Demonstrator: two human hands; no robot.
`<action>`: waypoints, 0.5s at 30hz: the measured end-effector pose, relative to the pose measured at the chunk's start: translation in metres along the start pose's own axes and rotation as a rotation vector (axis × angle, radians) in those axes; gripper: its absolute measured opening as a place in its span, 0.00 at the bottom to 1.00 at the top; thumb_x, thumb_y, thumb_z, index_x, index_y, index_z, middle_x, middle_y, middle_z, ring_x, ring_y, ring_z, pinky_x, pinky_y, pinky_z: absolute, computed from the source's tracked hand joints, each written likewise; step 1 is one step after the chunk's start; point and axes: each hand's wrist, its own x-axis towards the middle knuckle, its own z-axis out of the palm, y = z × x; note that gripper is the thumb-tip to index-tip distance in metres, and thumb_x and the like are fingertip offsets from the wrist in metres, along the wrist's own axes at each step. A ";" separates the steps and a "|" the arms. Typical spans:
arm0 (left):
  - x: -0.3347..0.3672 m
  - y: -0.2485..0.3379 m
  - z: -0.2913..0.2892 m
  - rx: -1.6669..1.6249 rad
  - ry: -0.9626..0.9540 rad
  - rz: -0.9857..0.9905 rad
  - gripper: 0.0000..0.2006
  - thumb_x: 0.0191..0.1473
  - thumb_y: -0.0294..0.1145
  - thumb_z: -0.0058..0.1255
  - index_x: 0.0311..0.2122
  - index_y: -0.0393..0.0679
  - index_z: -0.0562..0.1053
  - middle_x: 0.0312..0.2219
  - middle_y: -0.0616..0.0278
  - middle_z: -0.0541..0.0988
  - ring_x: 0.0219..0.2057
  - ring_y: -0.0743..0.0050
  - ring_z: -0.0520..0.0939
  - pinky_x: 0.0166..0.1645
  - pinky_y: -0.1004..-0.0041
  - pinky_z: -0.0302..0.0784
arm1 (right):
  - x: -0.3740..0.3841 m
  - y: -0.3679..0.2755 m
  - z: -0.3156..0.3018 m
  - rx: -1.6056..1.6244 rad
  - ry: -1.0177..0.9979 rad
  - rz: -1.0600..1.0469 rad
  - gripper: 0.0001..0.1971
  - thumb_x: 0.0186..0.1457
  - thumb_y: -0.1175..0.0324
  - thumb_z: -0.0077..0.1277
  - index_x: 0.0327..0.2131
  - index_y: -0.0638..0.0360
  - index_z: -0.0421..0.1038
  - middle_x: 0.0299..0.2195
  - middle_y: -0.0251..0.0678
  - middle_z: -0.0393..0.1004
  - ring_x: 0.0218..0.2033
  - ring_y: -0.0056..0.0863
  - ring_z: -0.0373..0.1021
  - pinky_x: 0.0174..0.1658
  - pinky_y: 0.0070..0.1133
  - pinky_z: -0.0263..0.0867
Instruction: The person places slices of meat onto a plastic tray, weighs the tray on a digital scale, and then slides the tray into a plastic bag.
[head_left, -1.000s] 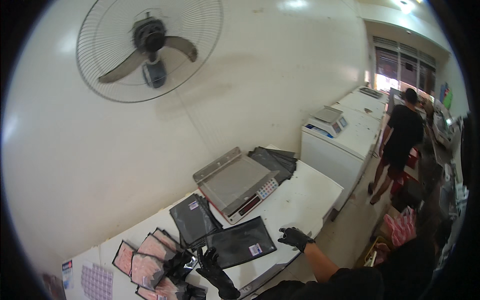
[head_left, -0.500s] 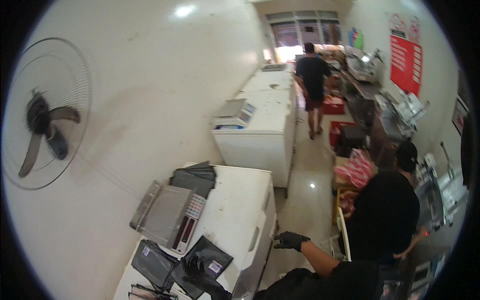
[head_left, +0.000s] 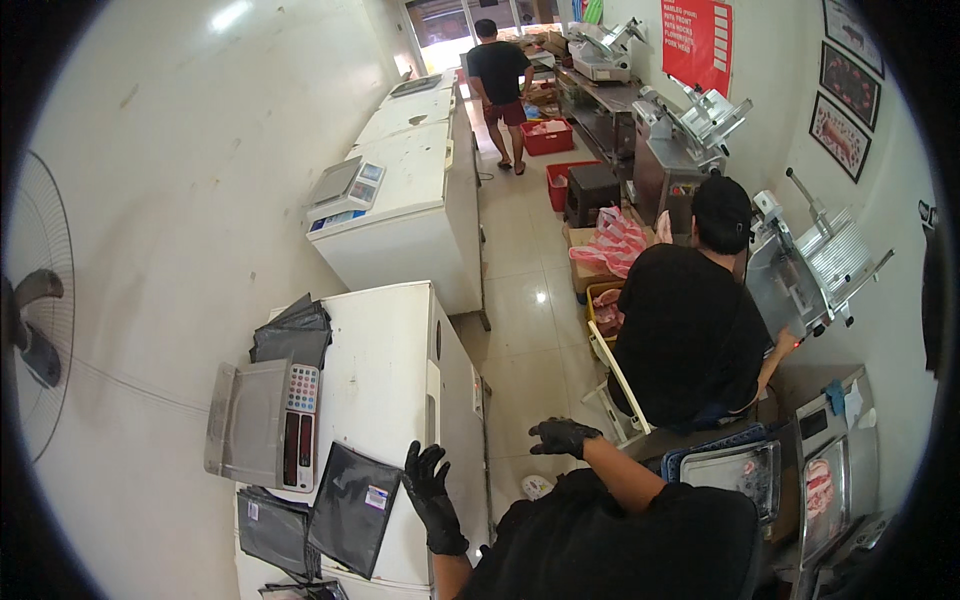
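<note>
My left hand [head_left: 432, 498], in a black glove, is raised with its fingers spread and nothing in it. It is beside a flat black plastic pack [head_left: 345, 520] with a small white label. My right hand [head_left: 562, 437], also black-gloved, is held out over the aisle, fingers loosely bent and apart, holding nothing. A second black pack [head_left: 272, 532] lies partly under the first on the white chest freezer [head_left: 385, 360]. Behind them stands a digital scale [head_left: 300, 425] with a keypad, and more black sheets [head_left: 292, 335] lie past it.
A seated person in black [head_left: 680, 330] works at a meat slicer [head_left: 800, 265] on the right. Metal trays [head_left: 730, 470] stand near my right side. Farther off are another freezer [head_left: 400, 190] with a scale, red crates [head_left: 547, 138], and a standing person [head_left: 498, 75]. A wall fan [head_left: 40, 310] is at left.
My view has turned to the right, so the fan slides left and the trays come into sight. My left hand has moved off the black packs to their right side.
</note>
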 end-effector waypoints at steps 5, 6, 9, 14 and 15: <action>-0.021 0.002 -0.013 -0.009 -0.144 -0.114 0.31 0.64 0.58 0.32 0.61 0.45 0.64 0.50 0.54 0.76 0.52 0.61 0.75 0.54 0.62 0.67 | -0.046 -0.012 0.041 0.030 0.004 0.043 0.31 0.54 0.44 0.52 0.55 0.53 0.69 0.53 0.46 0.70 0.56 0.46 0.65 0.58 0.38 0.60; -0.027 0.004 -0.017 -0.004 -0.137 -0.129 0.31 0.64 0.58 0.32 0.61 0.45 0.64 0.50 0.55 0.76 0.52 0.62 0.75 0.54 0.63 0.67 | -0.056 -0.013 0.053 0.011 0.062 0.009 0.31 0.54 0.45 0.52 0.55 0.54 0.69 0.49 0.46 0.73 0.52 0.47 0.68 0.55 0.39 0.63; -0.049 0.005 -0.031 0.009 -0.130 -0.175 0.29 0.65 0.56 0.32 0.60 0.45 0.65 0.49 0.55 0.77 0.50 0.64 0.76 0.54 0.64 0.68 | -0.088 -0.019 0.090 0.028 0.090 0.018 0.31 0.54 0.46 0.53 0.55 0.55 0.68 0.46 0.48 0.75 0.49 0.48 0.71 0.51 0.38 0.67; -0.098 -0.007 -0.077 0.082 -0.106 -0.268 0.29 0.65 0.55 0.33 0.59 0.43 0.66 0.48 0.54 0.77 0.52 0.63 0.75 0.56 0.63 0.65 | -0.140 -0.053 0.132 0.162 -0.031 0.125 0.31 0.53 0.45 0.53 0.55 0.53 0.69 0.51 0.48 0.72 0.53 0.47 0.67 0.56 0.38 0.62; -0.104 -0.015 -0.080 0.082 -0.123 -0.310 0.29 0.65 0.56 0.33 0.59 0.43 0.66 0.48 0.54 0.77 0.52 0.63 0.75 0.57 0.62 0.64 | -0.152 -0.049 0.143 0.155 0.003 0.126 0.31 0.52 0.44 0.54 0.54 0.54 0.69 0.48 0.50 0.73 0.51 0.49 0.70 0.53 0.37 0.65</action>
